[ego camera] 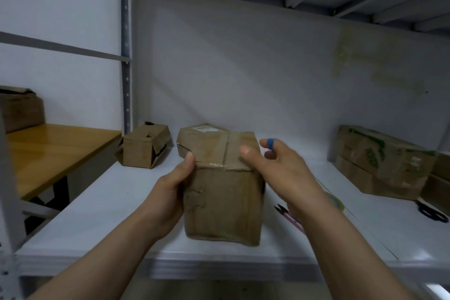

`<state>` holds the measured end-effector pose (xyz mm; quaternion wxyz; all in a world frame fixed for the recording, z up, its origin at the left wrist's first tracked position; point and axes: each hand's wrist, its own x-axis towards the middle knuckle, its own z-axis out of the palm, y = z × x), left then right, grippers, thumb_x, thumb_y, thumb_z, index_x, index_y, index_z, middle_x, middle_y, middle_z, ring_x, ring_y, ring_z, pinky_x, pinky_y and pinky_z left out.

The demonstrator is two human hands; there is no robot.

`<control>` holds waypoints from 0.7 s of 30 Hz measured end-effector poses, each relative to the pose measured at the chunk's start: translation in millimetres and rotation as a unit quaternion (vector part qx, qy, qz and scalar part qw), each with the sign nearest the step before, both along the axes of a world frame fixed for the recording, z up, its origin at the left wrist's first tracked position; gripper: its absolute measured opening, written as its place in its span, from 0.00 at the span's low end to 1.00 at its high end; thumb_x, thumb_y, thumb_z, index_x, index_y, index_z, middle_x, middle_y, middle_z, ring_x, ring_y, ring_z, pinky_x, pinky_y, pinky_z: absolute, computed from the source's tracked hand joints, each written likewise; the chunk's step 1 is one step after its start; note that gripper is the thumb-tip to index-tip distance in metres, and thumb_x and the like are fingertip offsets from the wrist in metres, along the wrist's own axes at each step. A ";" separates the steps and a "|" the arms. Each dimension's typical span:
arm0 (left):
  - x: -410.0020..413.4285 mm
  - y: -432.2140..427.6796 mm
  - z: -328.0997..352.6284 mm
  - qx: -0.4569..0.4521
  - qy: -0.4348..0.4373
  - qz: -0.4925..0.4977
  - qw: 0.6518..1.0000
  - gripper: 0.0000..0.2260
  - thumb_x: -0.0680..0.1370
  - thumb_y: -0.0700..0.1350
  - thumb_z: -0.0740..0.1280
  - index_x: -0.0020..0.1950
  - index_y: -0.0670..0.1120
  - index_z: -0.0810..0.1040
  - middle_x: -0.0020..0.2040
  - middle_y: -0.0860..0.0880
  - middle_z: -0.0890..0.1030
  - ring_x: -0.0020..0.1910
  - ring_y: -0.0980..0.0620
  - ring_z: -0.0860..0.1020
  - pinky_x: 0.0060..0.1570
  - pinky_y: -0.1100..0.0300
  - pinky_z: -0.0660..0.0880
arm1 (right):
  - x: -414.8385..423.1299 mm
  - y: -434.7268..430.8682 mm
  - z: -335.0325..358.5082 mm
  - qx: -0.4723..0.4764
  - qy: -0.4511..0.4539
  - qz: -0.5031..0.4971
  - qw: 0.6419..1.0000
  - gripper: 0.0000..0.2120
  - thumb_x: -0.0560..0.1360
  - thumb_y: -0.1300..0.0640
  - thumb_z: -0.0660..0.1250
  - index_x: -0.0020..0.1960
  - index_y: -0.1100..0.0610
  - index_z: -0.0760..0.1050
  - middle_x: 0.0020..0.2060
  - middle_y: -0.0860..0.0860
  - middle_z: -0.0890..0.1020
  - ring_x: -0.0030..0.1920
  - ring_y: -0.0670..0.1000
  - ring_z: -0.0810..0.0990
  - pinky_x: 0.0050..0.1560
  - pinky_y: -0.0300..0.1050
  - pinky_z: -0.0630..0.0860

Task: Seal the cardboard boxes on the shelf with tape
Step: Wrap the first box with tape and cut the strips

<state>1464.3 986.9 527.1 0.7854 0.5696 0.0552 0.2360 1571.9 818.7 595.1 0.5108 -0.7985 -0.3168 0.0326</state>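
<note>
I have the box [224, 197] in the middle of the frame, standing at the front of the white shelf [97, 214]. My left hand [170, 190] grips its left side, with the fingers wrapped out of sight behind it and the thumb lying on the near top edge. My right hand [280, 168] is at the top right corner. Its thumb rests on the lid just right of the centre seam. The fingers curl past the right edge, one of them wearing a blue band [270, 143]. That hand is blurred, so I cannot tell whether the fingers clamp the box or hang free beside it. The flaps are down, and a glossy strip of tape [219, 164] shows where the seam meets the front edge.

A tape roll [337, 200] lies on the shelf just behind my right wrist, partly hidden, with small snips [289, 217] beside it, lower in the frame. A small box [143, 148] with loose flaps sits left of centre, near the post. At the right is a green-printed box [382, 161], and black scissors [431, 212] lie at the right edge. At the far left a wooden table [48, 148] holds another box [22, 109].
</note>
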 end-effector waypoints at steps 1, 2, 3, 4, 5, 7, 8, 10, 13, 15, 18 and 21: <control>0.7 3.1 0.5 0.036 -0.004 -0.007 0.999 0.22 0.74 0.62 0.70 0.63 0.53 0.82 0.61 0.47 0.83 0.62 0.44 0.80 0.63 0.44 0.74 | -2.6 1.7 -4.1 -0.039 0.008 0.027 0.999 0.38 0.69 0.36 0.73 0.74 0.49 0.67 0.64 0.43 0.72 0.63 0.47 0.75 0.65 0.46 0.73; 2.3 4.8 1.1 0.076 -0.005 -0.023 0.997 0.23 0.71 0.60 0.73 0.64 0.53 0.81 0.62 0.47 0.83 0.63 0.43 0.80 0.61 0.45 0.76 | -4.2 3.8 -8.1 -0.093 -0.003 0.044 0.995 0.46 0.65 0.34 0.75 0.77 0.46 0.62 0.67 0.44 0.69 0.65 0.49 0.73 0.66 0.49 0.73; 4.7 7.2 0.5 0.106 -0.008 -0.038 0.994 0.24 0.70 0.56 0.74 0.65 0.52 0.79 0.62 0.47 0.83 0.62 0.44 0.80 0.59 0.48 0.78 | -5.0 6.4 -11.6 -0.138 -0.027 0.051 0.989 0.50 0.63 0.34 0.77 0.79 0.44 0.58 0.69 0.45 0.66 0.67 0.51 0.72 0.67 0.50 0.73; 7.1 7.2 0.6 0.125 -0.014 -0.044 0.991 0.24 0.70 0.51 0.73 0.66 0.51 0.78 0.61 0.47 0.83 0.60 0.45 0.81 0.55 0.52 0.80 | -5.9 8.8 -13.8 -0.164 -0.055 0.048 0.984 0.50 0.64 0.37 0.78 0.79 0.42 0.57 0.71 0.47 0.63 0.67 0.52 0.71 0.67 0.50 0.73; 9.6 7.4 -0.5 0.138 -0.019 -0.037 0.990 0.25 0.69 0.48 0.73 0.66 0.51 0.76 0.60 0.47 0.83 0.59 0.46 0.82 0.53 0.55 0.81 | -6.1 10.3 -15.3 -0.174 -0.082 0.037 0.981 0.48 0.66 0.41 0.78 0.78 0.40 0.56 0.71 0.48 0.62 0.67 0.52 0.70 0.67 0.48 0.72; 14.7 8.3 -4.9 0.143 -0.027 -0.010 0.989 0.28 0.68 0.47 0.74 0.68 0.51 0.74 0.61 0.49 0.83 0.60 0.47 0.82 0.51 0.58 0.81 | -6.9 10.3 -17.1 -0.173 -0.134 0.016 0.976 0.42 0.71 0.45 0.76 0.78 0.39 0.56 0.73 0.49 0.61 0.66 0.53 0.71 0.63 0.43 0.70; 17.1 9.5 -7.0 0.143 -0.034 0.002 0.989 0.29 0.69 0.47 0.74 0.69 0.52 0.73 0.61 0.50 0.83 0.60 0.48 0.81 0.52 0.58 0.81 | -6.7 9.9 -17.6 -0.177 -0.160 0.008 0.971 0.40 0.73 0.45 0.74 0.78 0.38 0.56 0.74 0.49 0.60 0.66 0.53 0.72 0.61 0.43 0.70; 20.7 9.2 -7.7 0.145 -0.046 0.009 0.988 0.28 0.70 0.47 0.73 0.70 0.51 0.72 0.62 0.50 0.82 0.61 0.49 0.81 0.54 0.58 0.81 | -8.7 9.0 -15.0 -0.194 -0.204 -0.007 0.960 0.37 0.74 0.44 0.71 0.77 0.38 0.56 0.75 0.50 0.59 0.64 0.54 0.74 0.59 0.45 0.71; 27.6 7.6 -4.4 0.149 -0.041 -0.006 0.988 0.28 0.71 0.49 0.73 0.71 0.50 0.72 0.64 0.49 0.82 0.62 0.49 0.80 0.59 0.55 0.79 | -6.0 8.4 -6.3 -0.217 -0.231 -0.030 0.948 0.35 0.75 0.42 0.69 0.77 0.38 0.57 0.74 0.51 0.62 0.63 0.56 0.75 0.59 0.48 0.72; 31.0 6.7 -2.0 0.152 -0.033 -0.003 0.988 0.24 0.73 0.49 0.71 0.69 0.51 0.74 0.63 0.50 0.82 0.61 0.50 0.81 0.57 0.55 0.79 | -2.4 5.6 0.2 -0.222 -0.233 -0.033 0.946 0.35 0.74 0.41 0.70 0.77 0.39 0.59 0.73 0.51 0.66 0.64 0.56 0.74 0.60 0.48 0.72; 36.0 5.3 1.3 0.154 -0.021 0.013 0.988 0.22 0.72 0.50 0.74 0.65 0.51 0.77 0.59 0.50 0.84 0.57 0.50 0.83 0.51 0.58 0.81 | 2.6 -2.3 11.9 -0.225 -0.234 -0.037 0.945 0.34 0.73 0.41 0.71 0.75 0.40 0.63 0.70 0.49 0.72 0.65 0.55 0.74 0.61 0.48 0.72; 43.9 0.9 6.6 0.140 -0.037 0.039 0.989 0.18 0.72 0.48 0.74 0.61 0.50 0.79 0.56 0.51 0.85 0.54 0.51 0.84 0.45 0.62 0.81 | 9.7 -8.6 21.8 -0.213 -0.235 -0.041 0.947 0.34 0.72 0.41 0.71 0.75 0.39 0.63 0.70 0.47 0.73 0.66 0.54 0.73 0.63 0.49 0.72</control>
